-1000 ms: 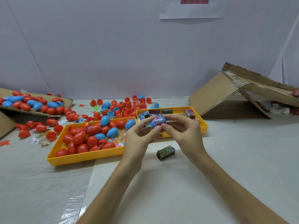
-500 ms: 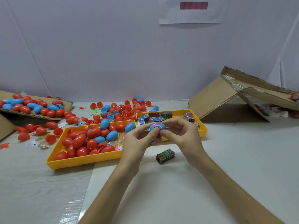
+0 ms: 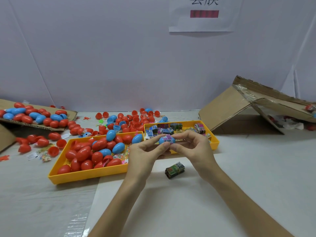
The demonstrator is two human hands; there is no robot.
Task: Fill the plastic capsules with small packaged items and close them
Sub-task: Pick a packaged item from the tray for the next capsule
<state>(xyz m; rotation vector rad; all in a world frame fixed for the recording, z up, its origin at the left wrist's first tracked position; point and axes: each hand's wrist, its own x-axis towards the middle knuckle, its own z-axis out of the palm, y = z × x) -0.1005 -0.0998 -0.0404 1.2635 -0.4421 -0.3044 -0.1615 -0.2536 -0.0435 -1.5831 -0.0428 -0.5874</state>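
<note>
Left hand [image 3: 145, 151] and right hand [image 3: 193, 147] stay pinched together on the blue capsule [image 3: 166, 140], over the front rim of the packet tray [image 3: 215, 142]. The pink packet [image 3: 168, 137] still shows, little changed from a second ago. Halves probably not snapped shut yet.

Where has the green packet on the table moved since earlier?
No. The green packet sits as before, right of the bigger yellow tray; only the view shifted.

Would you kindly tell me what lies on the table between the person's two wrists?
In the head view, a small bundle of green packets lies there on the white sheet, touching neither the left hand nor the right hand.
</note>
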